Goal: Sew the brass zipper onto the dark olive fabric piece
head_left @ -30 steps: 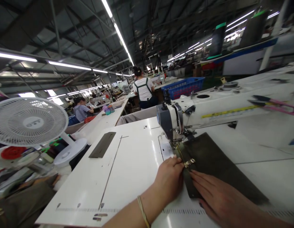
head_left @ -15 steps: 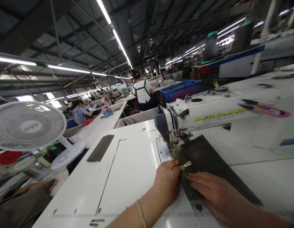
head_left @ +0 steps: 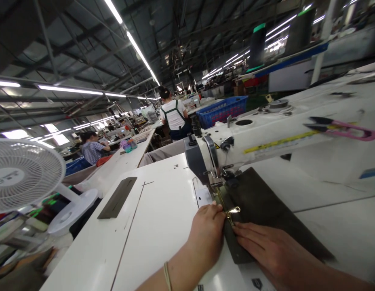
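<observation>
A dark olive fabric piece lies under the presser foot of a white sewing machine. Along its left part runs a brass-coloured zipper, its shiny zipper pull between my hands. My left hand has its fingers curled and pressed together on the fabric's left edge, just in front of the foot; the fingertips are partly hidden. Stretched fingers of my right hand rest flat on the fabric beside the zipper, below the pull. The needle tip is too small to make out.
Another dark fabric piece lies on the white table at left. A white fan stands beyond the left edge. Pink-handled snips rest on the machine arm. Ahead are a blue basket and two people at other tables.
The fabric and both hands have shifted slightly forward toward the presser foot. The zipper pull has turned a little. The camera view has also shifted, with the fan farther left.
</observation>
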